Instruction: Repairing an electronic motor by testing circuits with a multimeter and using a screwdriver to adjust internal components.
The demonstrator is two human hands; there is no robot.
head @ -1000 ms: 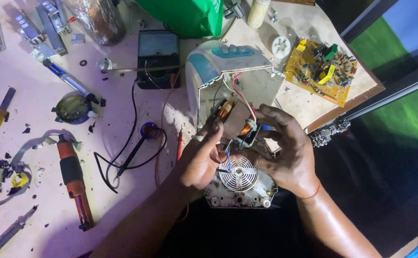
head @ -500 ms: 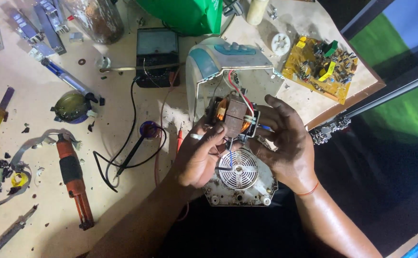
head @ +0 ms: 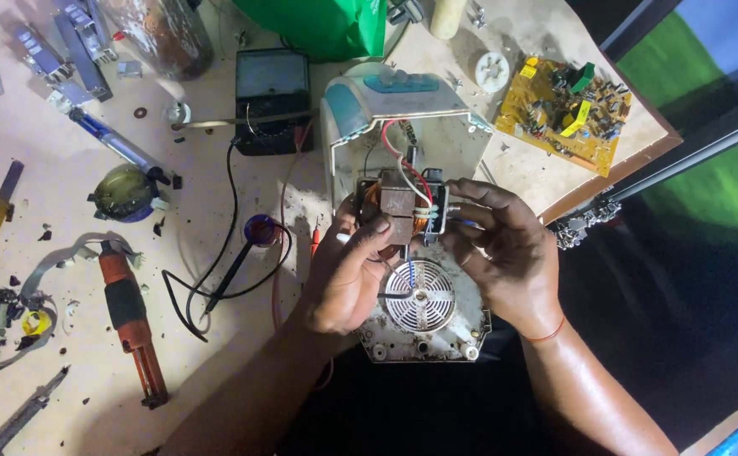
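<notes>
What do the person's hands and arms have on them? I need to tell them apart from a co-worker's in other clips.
Both forearms are bare, with no sleeves in view. The left hand wears no glove, ring or band that shows. The right hand is also ungloved, and a thin red band circles its wrist.

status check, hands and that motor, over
Left hand and right hand both pinching the motor above the fan grille. Red wires lie close, no blockage.
</notes>
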